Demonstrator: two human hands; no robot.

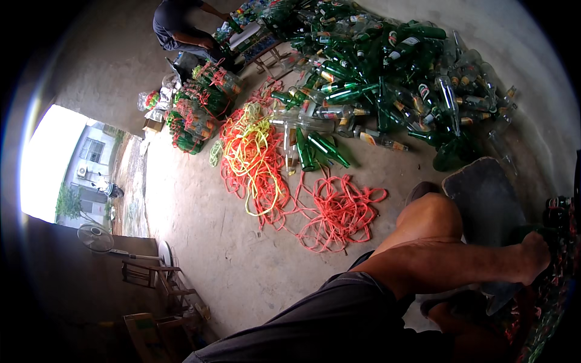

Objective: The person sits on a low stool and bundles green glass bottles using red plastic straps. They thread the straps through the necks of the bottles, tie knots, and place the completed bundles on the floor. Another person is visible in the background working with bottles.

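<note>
My left forearm reaches across to the right, past my bent knee (436, 215). At its end my left hand (535, 259) looks closed, with its fingers mostly turned away. What it grips, if anything, is too dark to make out. Right beside it, along the right edge, stand dark packed bottles (560, 212) with red strands among them. A flat dark board (484, 187) lies just beyond my hand and knee. My right hand does not show.
Green and clear glass bottles (387, 72) are heaped against the far wall. Tangled red rope (339, 212) and yellow rope (254, 145) lie on the floor. Rope-tied bottle bundles (200, 103) stand farther left, near a seated person (181, 27). A fan (95, 238) and wooden stool (160, 275) stand at left.
</note>
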